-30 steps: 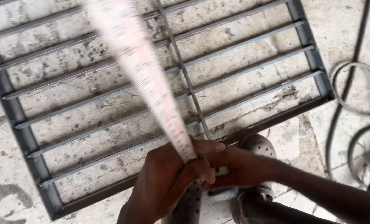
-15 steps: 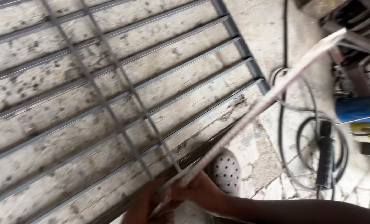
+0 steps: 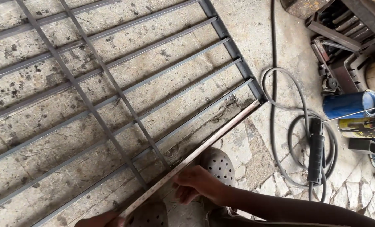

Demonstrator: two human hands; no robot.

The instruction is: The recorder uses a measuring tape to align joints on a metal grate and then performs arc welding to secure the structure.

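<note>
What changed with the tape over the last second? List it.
The tape swung down from standing over the grate to lie flat along its near edge, reaching the corner. The right hand now pins it down; the left hand holds the lower end. The grate stayed on the floor.

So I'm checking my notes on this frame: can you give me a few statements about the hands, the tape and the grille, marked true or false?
1. The measuring tape lies along the near edge of the metal grille. True.
2. The right hand rests on the tape. True.
3. The left hand holds a hammer. False: it is at the tape's lower end.
4. The blue can stands on the grille. False: it lies off to the right.
</note>
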